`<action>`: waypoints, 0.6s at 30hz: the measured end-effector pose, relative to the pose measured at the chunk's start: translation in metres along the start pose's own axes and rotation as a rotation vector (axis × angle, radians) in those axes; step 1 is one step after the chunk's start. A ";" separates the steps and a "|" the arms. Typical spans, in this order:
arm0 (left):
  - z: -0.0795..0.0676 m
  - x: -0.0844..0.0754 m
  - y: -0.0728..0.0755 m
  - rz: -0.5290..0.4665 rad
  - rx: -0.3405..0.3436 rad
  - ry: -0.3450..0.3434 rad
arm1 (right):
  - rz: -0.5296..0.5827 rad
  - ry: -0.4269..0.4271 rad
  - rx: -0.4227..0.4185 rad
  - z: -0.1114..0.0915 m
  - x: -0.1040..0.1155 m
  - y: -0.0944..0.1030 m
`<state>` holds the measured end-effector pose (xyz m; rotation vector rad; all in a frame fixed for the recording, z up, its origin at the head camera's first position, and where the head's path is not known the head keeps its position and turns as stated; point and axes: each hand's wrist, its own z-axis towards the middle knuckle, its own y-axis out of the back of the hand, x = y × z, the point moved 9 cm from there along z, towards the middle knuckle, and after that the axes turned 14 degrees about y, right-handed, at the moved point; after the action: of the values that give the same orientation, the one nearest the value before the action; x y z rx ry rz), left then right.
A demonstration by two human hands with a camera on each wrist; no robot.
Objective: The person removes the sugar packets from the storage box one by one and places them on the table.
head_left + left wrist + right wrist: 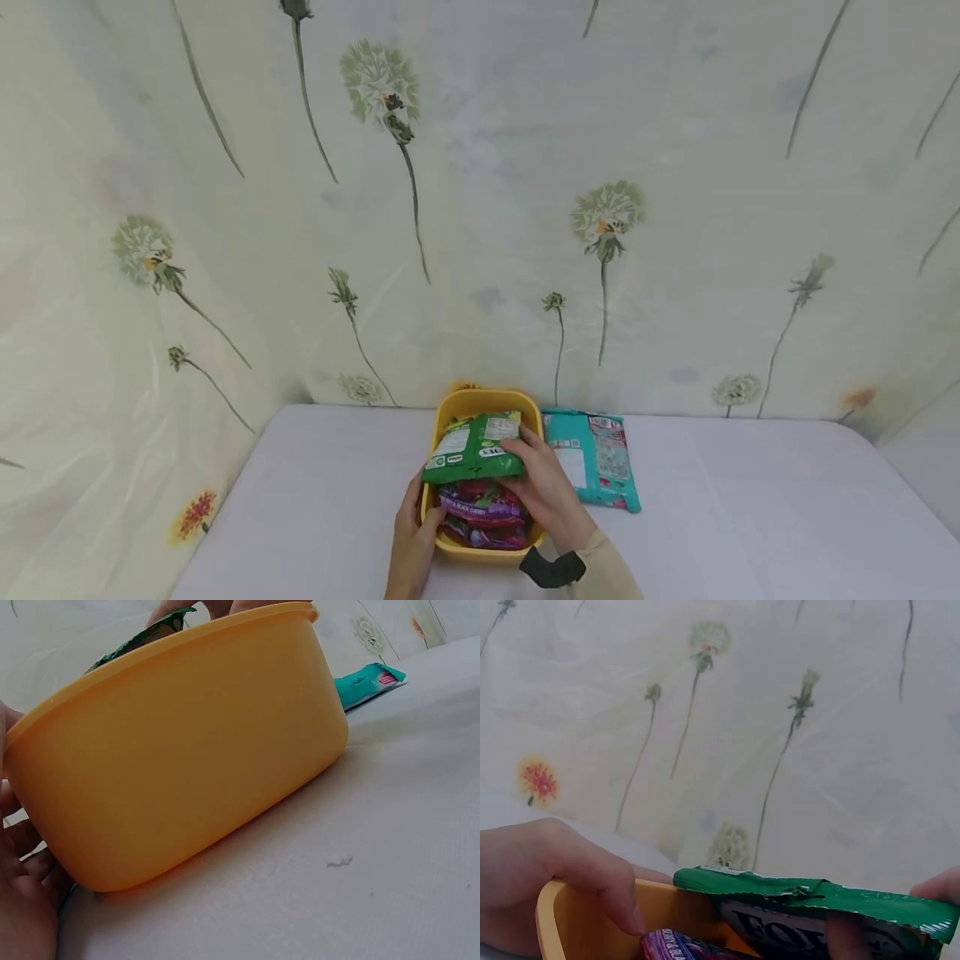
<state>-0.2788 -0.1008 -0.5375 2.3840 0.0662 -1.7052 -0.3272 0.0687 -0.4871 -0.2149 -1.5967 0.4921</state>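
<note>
A yellow plastic tub (487,553) stands on the table. My left hand (412,537) grips its left side, thumb over the rim and fingers along the outer wall (180,757). With my right hand (551,492) I hold a green candy packet (468,450) by its right end, thumb on top and fingers beneath. The packet lies tilted over the tub's opening, and lettering shows on its underside in the right wrist view. Below it, inside the tub, is a purple and red packet (483,510) with "black cherry" on it.
A teal packet (588,462) lies flat on the table just right of the tub. The white-covered table (750,517) meets a hanging curtain (487,208) printed with dandelions at its back edge. A small white scrap (340,861) lies near the tub.
</note>
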 end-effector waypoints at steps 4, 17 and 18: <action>0.002 0.001 -0.002 0.008 0.001 0.004 | -0.032 -0.002 -0.004 0.002 0.000 0.002; 0.002 0.004 -0.003 0.021 -0.001 0.014 | -0.025 0.013 -0.025 -0.003 -0.003 0.006; 0.002 0.003 -0.002 0.020 -0.005 0.009 | -0.024 0.016 -0.021 -0.003 -0.002 0.005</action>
<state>-0.2798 -0.0993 -0.5413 2.3806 0.0482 -1.6843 -0.3248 0.0730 -0.4916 -0.2150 -1.5877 0.4539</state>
